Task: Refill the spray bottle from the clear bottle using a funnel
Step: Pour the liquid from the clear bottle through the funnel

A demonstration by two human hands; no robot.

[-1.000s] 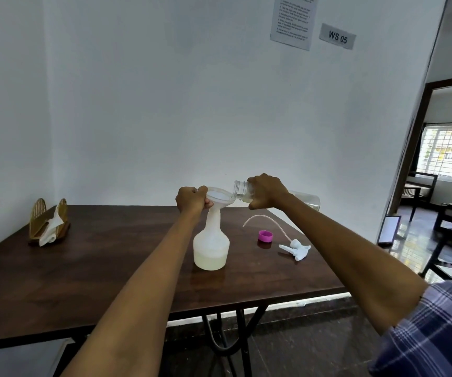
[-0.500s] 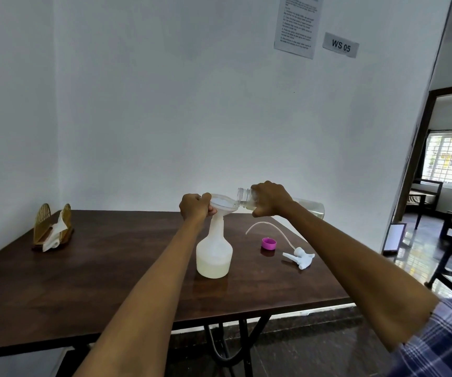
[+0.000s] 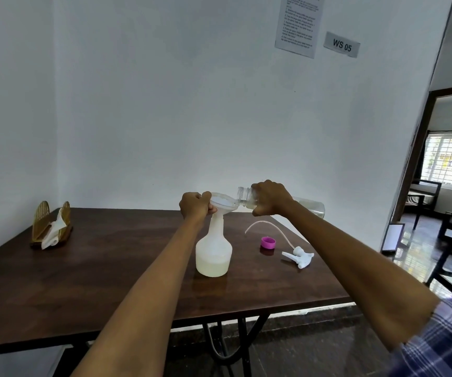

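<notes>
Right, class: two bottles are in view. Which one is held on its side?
The clear bottle in the right hand, mouth at the funnel. The white spray bottle stands upright on the table.

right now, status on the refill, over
Left hand holds funnel in spray bottle. Right hand tips clear bottle at funnel. Nothing in the way.

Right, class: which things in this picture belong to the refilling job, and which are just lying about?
Part of the job:
spray bottle
funnel, held by the left hand
clear bottle, tipped by the right hand
spray head with tube
pink cap

Just lying about:
napkin holder
wall notice
WS 05 sign
</notes>
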